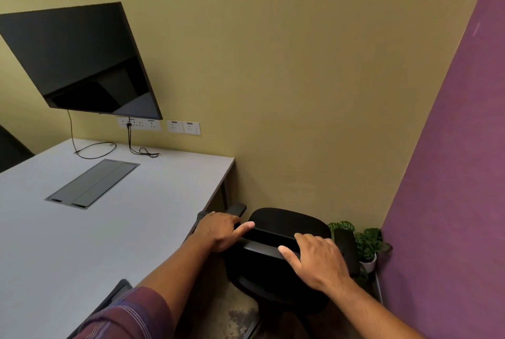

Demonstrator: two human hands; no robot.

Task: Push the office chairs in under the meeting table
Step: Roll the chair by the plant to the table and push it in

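Note:
A black office chair (284, 222) stands at the right side of the grey meeting table (142, 229), near the yellow wall, with its seat still outside the table edge. Both my hands rest on the top of its backrest. My left hand (221, 232) lies on the left end, fingers stretched over the rim. My right hand (318, 259) covers the right part, fingers curled over the top bar. One chair armrest (237, 208) sits at the table edge, the other armrest (347, 248) on the right.
A second chair's armrest (117, 290) pokes out from under the table by my left arm. A potted plant (369, 243) stands in the corner by the purple wall (451, 174). A wall screen (82, 62), sockets and cables (95, 150) are at the table's far end.

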